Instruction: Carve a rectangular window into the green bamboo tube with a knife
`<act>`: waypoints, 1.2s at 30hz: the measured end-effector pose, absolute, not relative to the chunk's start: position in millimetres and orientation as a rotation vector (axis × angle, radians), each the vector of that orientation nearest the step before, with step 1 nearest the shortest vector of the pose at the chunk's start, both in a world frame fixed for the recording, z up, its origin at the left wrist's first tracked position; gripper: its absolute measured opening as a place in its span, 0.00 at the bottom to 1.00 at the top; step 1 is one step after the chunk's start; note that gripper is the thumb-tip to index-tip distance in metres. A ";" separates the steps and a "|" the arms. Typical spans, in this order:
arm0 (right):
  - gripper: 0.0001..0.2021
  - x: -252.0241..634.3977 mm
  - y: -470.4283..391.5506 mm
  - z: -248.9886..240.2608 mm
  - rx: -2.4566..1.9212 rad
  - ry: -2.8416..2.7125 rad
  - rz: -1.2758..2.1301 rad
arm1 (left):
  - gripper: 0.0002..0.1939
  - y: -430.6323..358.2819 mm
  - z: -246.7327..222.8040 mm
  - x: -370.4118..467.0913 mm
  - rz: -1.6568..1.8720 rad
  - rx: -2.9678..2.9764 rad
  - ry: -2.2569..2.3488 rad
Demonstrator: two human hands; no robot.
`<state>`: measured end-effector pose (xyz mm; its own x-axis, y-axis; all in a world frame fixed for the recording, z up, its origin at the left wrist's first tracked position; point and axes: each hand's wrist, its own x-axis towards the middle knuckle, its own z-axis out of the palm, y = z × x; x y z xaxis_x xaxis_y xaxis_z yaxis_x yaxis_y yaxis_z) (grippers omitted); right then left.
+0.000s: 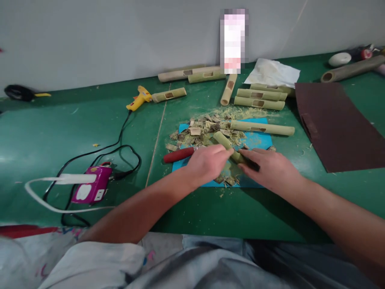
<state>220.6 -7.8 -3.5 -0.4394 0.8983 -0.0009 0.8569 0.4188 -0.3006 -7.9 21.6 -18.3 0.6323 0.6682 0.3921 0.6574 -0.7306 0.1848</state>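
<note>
Above a blue mat, my left hand is closed around a short green bamboo tube, which slants away from me. My right hand is closed at the tube's near end, on a slim dark-handled tool. Its working tip is hidden by my fingers and the tube. Beside my left hand lies a tool with a red handle, its far end covered by that hand. Bamboo chips and shavings are heaped on the mat's left part. Another notched bamboo tube rests on the mat behind my right hand.
Several notched bamboo tubes lie at the back, near a white tissue and a blurred upright screen. A dark brown sheet is at right. On the left are a yellow glue gun, cables and a purple power adapter.
</note>
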 end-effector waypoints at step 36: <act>0.18 221.3 -8.0 -5.7 -1.558 -2.481 0.386 | 0.14 25.8 -21.7 -12.0 0.817 2.739 1.303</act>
<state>221.3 -8.0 -5.7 -0.4314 0.9020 0.0190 0.8535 0.4148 -0.3153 -12.0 25.8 -21.7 0.5206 0.7236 0.4532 0.7233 -0.6558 0.2163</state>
